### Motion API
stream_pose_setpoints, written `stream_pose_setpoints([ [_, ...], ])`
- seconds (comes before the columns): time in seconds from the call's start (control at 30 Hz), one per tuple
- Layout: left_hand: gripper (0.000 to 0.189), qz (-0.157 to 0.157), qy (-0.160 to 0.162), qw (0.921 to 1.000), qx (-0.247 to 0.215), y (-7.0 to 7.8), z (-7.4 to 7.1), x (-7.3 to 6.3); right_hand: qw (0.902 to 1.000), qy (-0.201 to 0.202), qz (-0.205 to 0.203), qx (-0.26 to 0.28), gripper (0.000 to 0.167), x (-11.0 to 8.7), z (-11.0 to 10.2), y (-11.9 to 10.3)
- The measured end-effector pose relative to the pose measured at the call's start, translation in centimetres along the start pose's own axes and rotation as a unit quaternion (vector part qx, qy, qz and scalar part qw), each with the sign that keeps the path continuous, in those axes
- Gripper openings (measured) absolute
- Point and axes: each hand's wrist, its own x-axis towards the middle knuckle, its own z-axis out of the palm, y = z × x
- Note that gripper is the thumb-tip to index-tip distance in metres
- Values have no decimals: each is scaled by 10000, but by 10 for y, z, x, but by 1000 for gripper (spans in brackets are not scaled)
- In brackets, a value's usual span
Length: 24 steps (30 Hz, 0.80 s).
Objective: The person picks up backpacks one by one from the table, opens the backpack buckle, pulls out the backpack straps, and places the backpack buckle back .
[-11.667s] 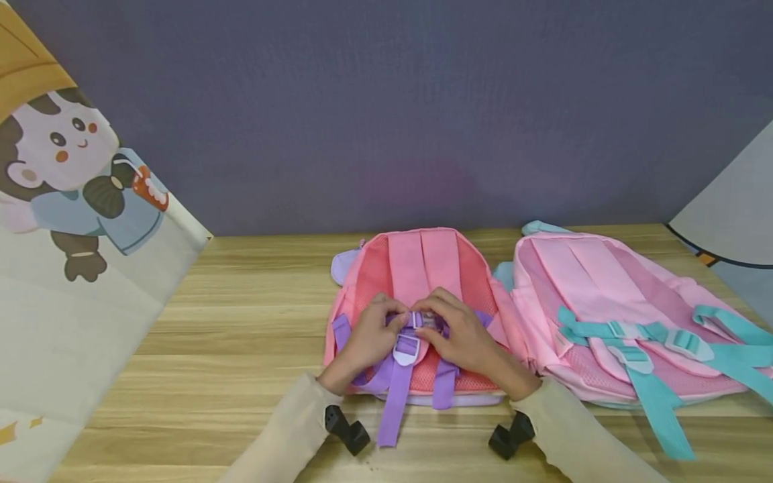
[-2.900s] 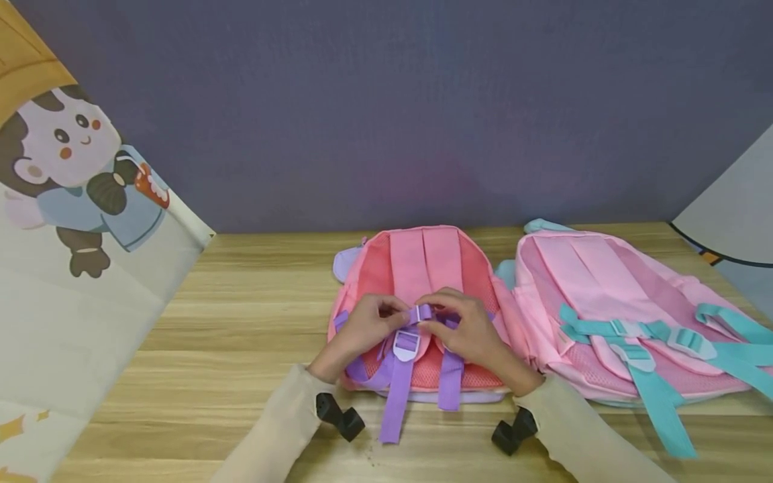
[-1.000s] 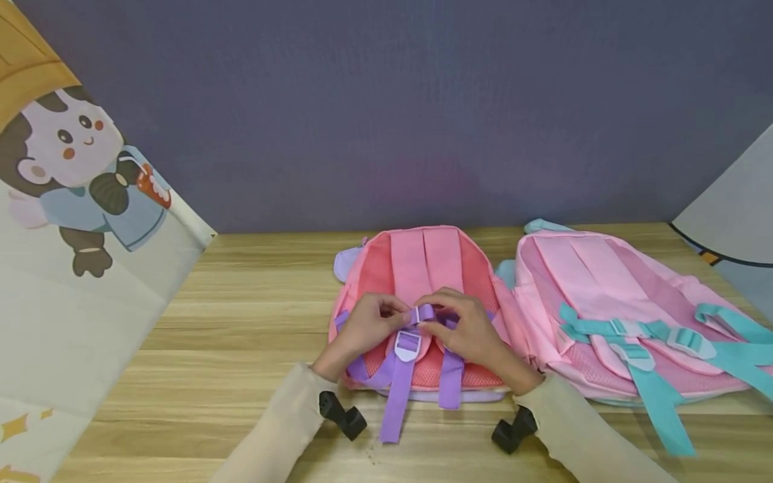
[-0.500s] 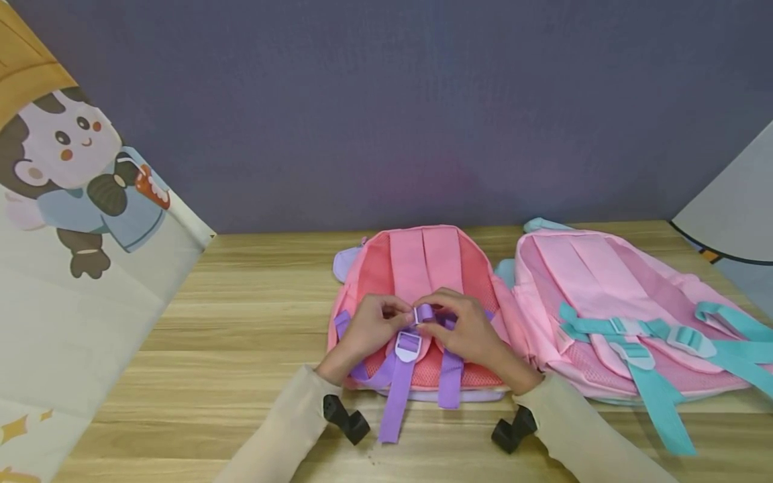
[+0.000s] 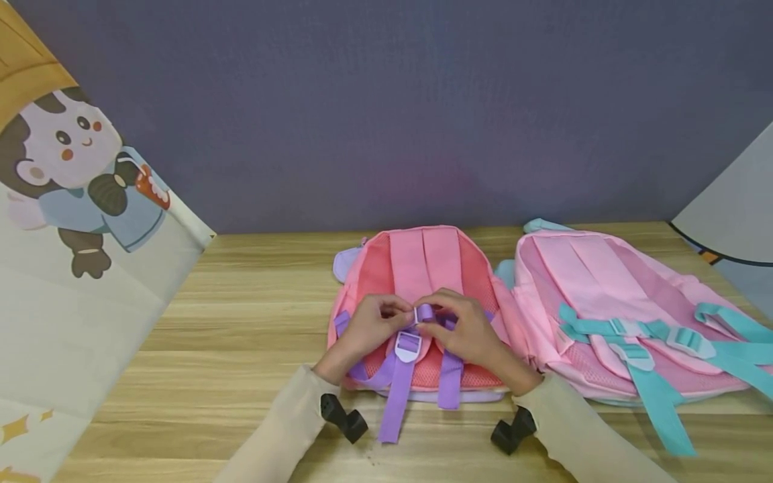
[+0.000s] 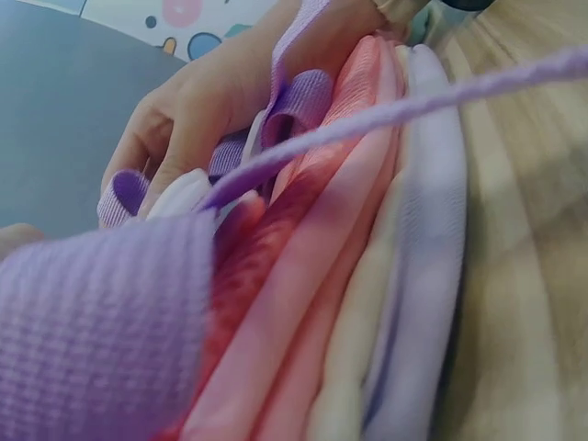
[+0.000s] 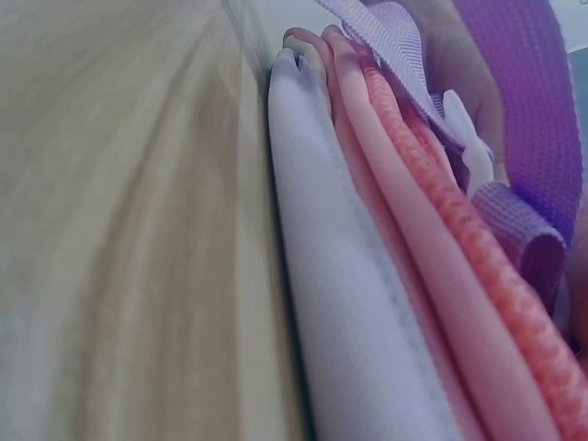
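In the head view a coral-pink backpack [image 5: 425,251] lies back-side up on the table. Over its middle my left hand [image 5: 370,327] pinches a white strap buckle [image 5: 416,315] on the purple chest strap, thumb and forefinger together. Facing it, my right hand [image 5: 464,330] grips the looped purple webbing [image 5: 426,312] beside that buckle. Just below sits a larger white strap adjuster [image 5: 408,345], its purple strap tail [image 5: 394,409] hanging over the table edge side of the bag. Purple webbing [image 6: 101,322] fills the near part of the left wrist view.
A paler pink backpack [image 5: 604,282] with turquoise straps [image 5: 661,406] lies against the right side of the first one. A dark panel [image 5: 386,114] stands behind the wooden table [image 5: 241,302]. A printed cartoon sheet [image 5: 90,282] covers the left.
Since the oldest frame, a purple webbing loop has come up at the right of the small buckle. Over the last second my left hand has shifted slightly right; the backpacks stay put.
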Motion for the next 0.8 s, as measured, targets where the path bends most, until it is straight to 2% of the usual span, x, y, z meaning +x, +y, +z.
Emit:
stream_pose_setpoints([
  [0.13,15,-55,-227,9997,-11,-2,-5,1,10000,43,-47,11,26,0,0,0],
  [0.23,15,-67,-282,9996,17,-1,-7,1,10000,63,-70,15,27,0,0,0],
  [0.8,13,-32,-35,9999,127,0,-2,0,9999,-56,132,7,28,1,0,-4],
])
